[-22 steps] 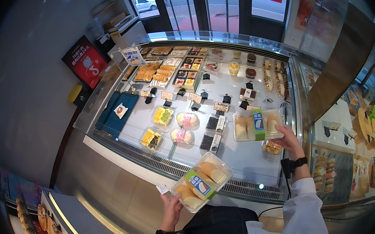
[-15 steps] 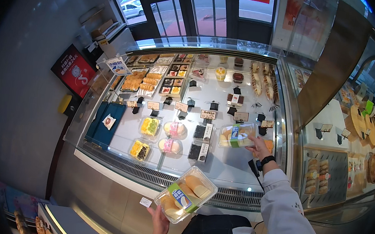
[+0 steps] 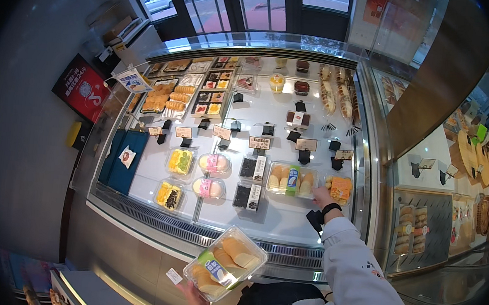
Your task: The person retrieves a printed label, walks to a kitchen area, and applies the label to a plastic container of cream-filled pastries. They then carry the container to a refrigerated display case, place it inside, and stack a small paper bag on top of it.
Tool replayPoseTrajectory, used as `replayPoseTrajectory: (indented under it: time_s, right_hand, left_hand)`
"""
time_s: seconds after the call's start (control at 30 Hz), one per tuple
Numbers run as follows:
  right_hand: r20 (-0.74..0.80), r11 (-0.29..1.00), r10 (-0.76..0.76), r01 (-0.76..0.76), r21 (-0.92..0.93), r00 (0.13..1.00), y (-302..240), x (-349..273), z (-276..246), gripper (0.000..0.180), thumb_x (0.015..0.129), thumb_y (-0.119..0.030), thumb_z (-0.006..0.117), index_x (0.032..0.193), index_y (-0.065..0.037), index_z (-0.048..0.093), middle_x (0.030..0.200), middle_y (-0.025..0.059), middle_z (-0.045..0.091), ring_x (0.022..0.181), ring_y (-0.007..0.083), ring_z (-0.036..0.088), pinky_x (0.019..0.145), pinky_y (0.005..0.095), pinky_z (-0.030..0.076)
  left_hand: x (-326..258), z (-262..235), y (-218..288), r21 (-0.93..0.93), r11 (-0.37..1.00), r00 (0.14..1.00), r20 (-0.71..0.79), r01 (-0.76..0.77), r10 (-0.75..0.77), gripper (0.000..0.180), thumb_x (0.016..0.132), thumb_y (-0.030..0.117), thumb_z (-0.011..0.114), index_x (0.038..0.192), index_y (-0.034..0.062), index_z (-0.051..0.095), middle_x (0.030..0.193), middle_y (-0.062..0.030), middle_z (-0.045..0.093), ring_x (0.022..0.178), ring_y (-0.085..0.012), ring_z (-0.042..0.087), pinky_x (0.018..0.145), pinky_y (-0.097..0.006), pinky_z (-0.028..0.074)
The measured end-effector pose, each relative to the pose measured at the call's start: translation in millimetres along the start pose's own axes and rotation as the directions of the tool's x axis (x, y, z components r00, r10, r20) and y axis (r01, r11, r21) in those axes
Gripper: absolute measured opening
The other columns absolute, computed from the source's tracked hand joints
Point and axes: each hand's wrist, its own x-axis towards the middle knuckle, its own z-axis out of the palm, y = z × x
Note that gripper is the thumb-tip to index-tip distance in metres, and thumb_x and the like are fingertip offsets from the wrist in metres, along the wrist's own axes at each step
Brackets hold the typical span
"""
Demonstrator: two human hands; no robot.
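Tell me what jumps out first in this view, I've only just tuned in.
The left hand holds up a clear box of pale folded pastries with a green and blue label, low in the middle. Beyond it the right hand reaches into the lit display case and touches a similar clear box on the white shelf, among smaller packed cakes and black price tags.

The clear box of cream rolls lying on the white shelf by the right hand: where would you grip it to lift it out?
Probably by its near right end, coming from above and the front. The clear box of rolls lies flat and long across the shelf; the right hand is already at that corner. A dark boxed cake crowds its left end and an orange-filled box its right, so a side approach looks tight.
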Motion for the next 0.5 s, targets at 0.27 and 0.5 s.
replayPoseTrajectory:
  time_s: [0.27, 0.5]
  right_hand:
    - [-0.047, 0.904, -0.328, 0.299, -0.307, 0.943, 3.3, 9.9, -0.8, 0.059, 0.080, -0.021, 0.066, 0.127, 0.008, 0.049, 0.112, 0.0206, 0.062, 0.102, 0.0278, 0.063, 0.085, 0.0356, 0.050]
    - [-0.051, 0.869, -0.349, 0.303, -0.392, 0.936, -6.8, -4.1, 0.6, 0.080, 0.070, -0.026, 0.075, 0.135, 0.004, 0.040, 0.122, 0.0246, 0.059, 0.108, 0.0364, 0.062, 0.088, 0.0390, 0.051]
  left_hand:
    - [15.9, -10.2, -4.5, 0.016, 1.000, 0.998, 0.064, 0.019, -0.020, 0.085, 0.093, 0.036, 0.052, 0.153, 0.0250, -0.007, 0.150, -0.0208, 0.025, 0.134, -0.0369, 0.037, 0.107, -0.050, 0.037]
    - [5.3, 34.0, 30.4, 0.024, 1.000, 0.987, 0.160, 0.000, -0.004, 0.078, 0.090, 0.032, 0.054, 0.152, 0.0265, 0.008, 0.147, -0.0198, 0.032, 0.128, -0.0383, 0.044, 0.102, -0.052, 0.043]
